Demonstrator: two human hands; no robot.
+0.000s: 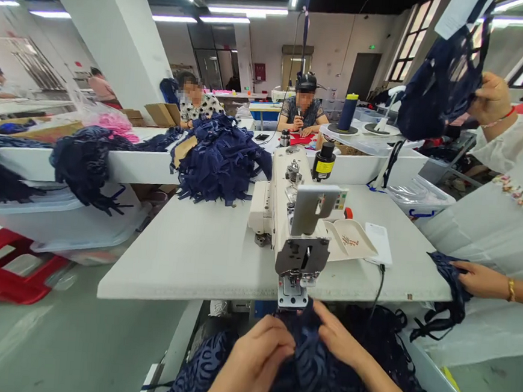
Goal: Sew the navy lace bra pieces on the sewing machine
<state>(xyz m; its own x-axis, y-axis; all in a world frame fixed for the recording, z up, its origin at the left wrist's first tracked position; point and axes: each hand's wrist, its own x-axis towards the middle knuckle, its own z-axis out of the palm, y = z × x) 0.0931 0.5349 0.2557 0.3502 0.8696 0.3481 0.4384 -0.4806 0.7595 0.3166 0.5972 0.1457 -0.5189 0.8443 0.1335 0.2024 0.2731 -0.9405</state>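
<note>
Just in front of the sewing machine's foot (292, 298), both my hands are on a navy patterned lace garment piece (310, 357). My left hand (260, 353) has its fingers pinched together on the fabric at the left. On the right, my right hand (336, 335) grips the same piece, its fingers near the needle plate. The cream sewing machine (284, 186) stands on the white table (180, 250), its head facing me. More navy lace fabric (205, 367) lies below the table edge, around my wrists. The fabric's edge under the foot is partly hidden.
A heap of navy strips (223, 157) lies behind the table's left part. Right of the machine are a beige tray (353, 239) and a white phone-like device (379, 244) with a cable. At right, a person in white holds navy garments (437, 83). A red stool (7, 260) stands left.
</note>
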